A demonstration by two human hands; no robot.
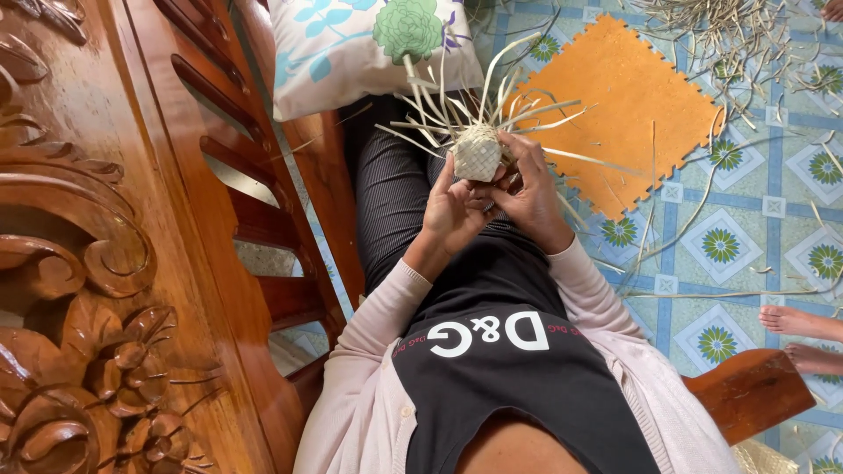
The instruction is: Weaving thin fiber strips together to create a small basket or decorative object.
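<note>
A small woven pouch of pale palm-leaf strips (pixel 477 154) is held up over my lap, with several loose strip ends fanning out above it. My left hand (pixel 452 211) grips its lower left side, fingers curled against the weave. On the pouch's right side my right hand (pixel 529 189) closes around it, fingertips on its edge. Both hands touch each other below the pouch.
A carved wooden bench (pixel 105 263) fills the left. A floral pillow (pixel 351 44) lies ahead of my knees. An orange foam mat (pixel 628 105) and scattered leaf strips (pixel 729 35) lie on the patterned tile floor. Another person's bare feet (pixel 803 338) show at right.
</note>
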